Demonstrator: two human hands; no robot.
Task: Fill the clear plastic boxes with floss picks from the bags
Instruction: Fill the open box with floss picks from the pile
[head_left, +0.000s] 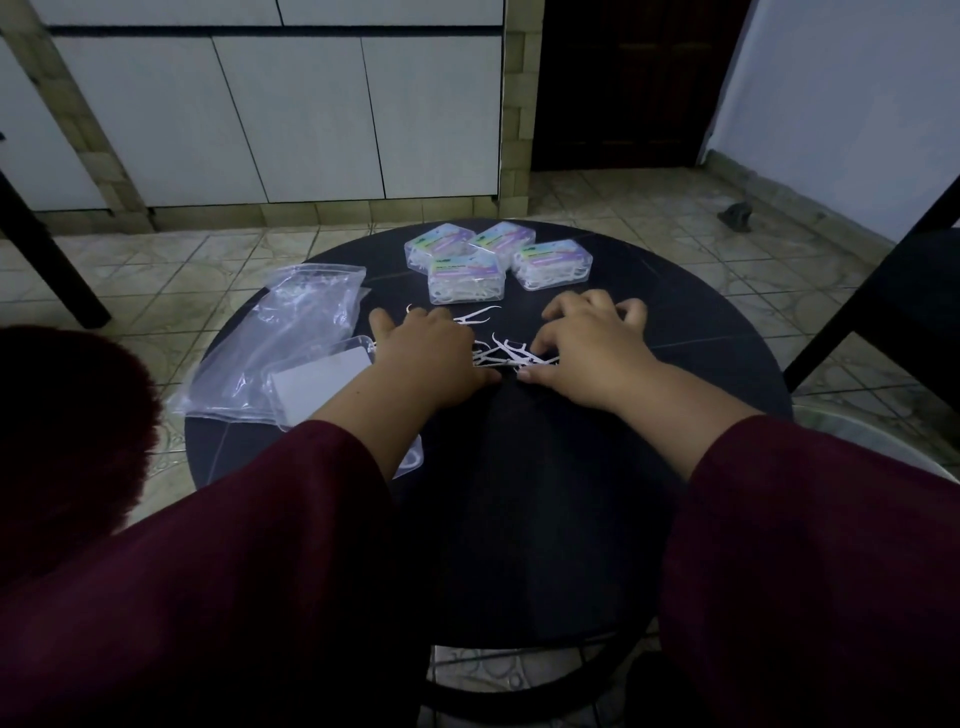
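Round dark counter, seen from above. Left hand palm down on a scatter of white picks at mid-counter, fingers spread and only loosely bent, pressing rather than gripping; thumb tip near the heap's near edge. Right hand opposite, also palm down, fingers arched over the picks' right side, thumb touching them; no pick plainly pinched. Heap lying between the two hands, a couple of loose picks just beyond the left fingers. Farther back, four closed clear boxes clustered together, touching or nearly so, each with a pastel label on the lid and white picks inside. To the left, clear bags lying flat and crumpled, partly over the counter's edge, one with a white card showing through. Beside the left wrist, partly hidden under the forearm, another clear plastic piece; whether a box or a lid, impossible to tell. Dark red sleeves on both arms. Tiled floor around.
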